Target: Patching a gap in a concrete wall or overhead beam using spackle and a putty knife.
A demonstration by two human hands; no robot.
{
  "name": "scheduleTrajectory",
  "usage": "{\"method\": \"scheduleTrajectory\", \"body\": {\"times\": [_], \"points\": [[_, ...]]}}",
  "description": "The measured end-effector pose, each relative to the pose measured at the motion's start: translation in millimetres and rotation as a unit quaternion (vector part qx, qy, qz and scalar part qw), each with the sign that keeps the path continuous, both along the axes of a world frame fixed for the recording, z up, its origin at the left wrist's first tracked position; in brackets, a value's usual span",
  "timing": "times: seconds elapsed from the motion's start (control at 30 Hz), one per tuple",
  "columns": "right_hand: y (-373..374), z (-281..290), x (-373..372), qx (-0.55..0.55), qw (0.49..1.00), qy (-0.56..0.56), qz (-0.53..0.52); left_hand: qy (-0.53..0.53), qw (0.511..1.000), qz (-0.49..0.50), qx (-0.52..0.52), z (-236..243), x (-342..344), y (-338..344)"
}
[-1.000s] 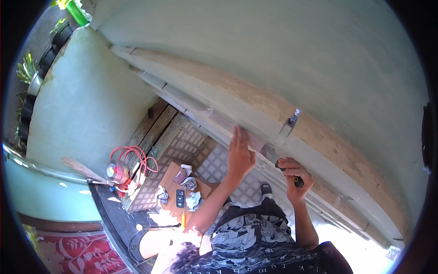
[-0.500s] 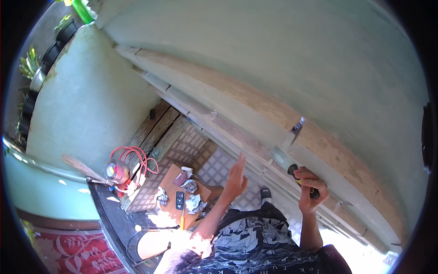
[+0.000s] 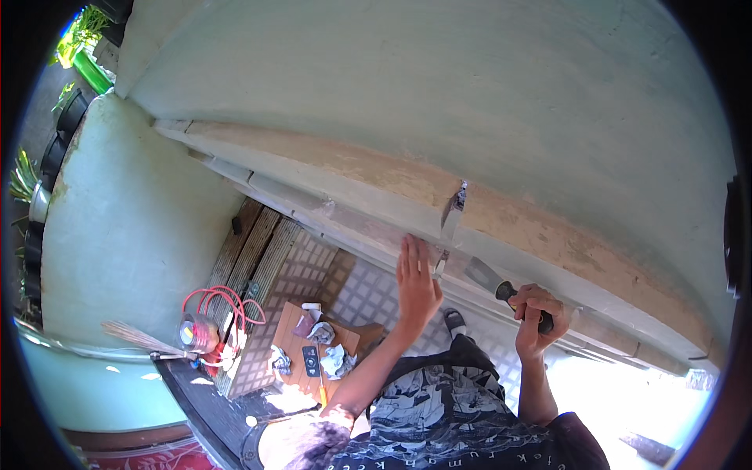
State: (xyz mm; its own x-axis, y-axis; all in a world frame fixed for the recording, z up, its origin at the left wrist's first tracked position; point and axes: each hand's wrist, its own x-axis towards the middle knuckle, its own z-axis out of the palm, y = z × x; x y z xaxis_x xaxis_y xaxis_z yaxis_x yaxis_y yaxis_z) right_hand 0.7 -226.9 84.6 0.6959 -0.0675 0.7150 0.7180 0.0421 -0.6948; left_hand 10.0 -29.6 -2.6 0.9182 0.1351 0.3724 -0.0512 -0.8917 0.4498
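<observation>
**While notches (image 3: 454, 205) gaped, the ledge (image 3: 352, 153) looked unfinished**

My right hand (image 3: 539, 317) gripped the putty knife (image 3: 506, 291), blade (image 3: 483, 273) beside the lower beam (image 3: 360, 223); my empty left hand (image 3: 417, 291), fingers (image 3: 413, 254) extended, seemed to touch that beam. Pale stretches (image 3: 501, 249) looked smoothed, brown patches (image 3: 578, 246) rough.

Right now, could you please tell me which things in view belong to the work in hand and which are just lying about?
In use:
- scraper, in the right hand
- pale ledge, at the left hand's fingertips

Seemingly lying about:
- broom
- dark phone-like device
</observation>
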Motion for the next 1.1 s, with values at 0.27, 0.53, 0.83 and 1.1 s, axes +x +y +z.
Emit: {"method": "scheduleTrajectory", "body": {"times": [0.27, 0.53, 0.83, 1.1], "points": [[10, 8, -25, 0.027, 0.995, 0.083, -0.046, 0.000, 0.989, -0.146, 0.036, -30, -28, -6], [48, 3, -7, 0.079, 0.990, -0.005, 0.113, 0.395, 0.909, -0.132, 0.018, -202, -103, 79], [131, -29, 45, 0.181, 0.983, 0.020, 0.037, 0.414, 0.888, -0.070, -0.186, -212, -138, 108], [134, -29, 52, 0.219, 0.974, -0.014, 0.063, 0.239, 0.923, -0.012, -0.303, -166, -141, 99]]}}
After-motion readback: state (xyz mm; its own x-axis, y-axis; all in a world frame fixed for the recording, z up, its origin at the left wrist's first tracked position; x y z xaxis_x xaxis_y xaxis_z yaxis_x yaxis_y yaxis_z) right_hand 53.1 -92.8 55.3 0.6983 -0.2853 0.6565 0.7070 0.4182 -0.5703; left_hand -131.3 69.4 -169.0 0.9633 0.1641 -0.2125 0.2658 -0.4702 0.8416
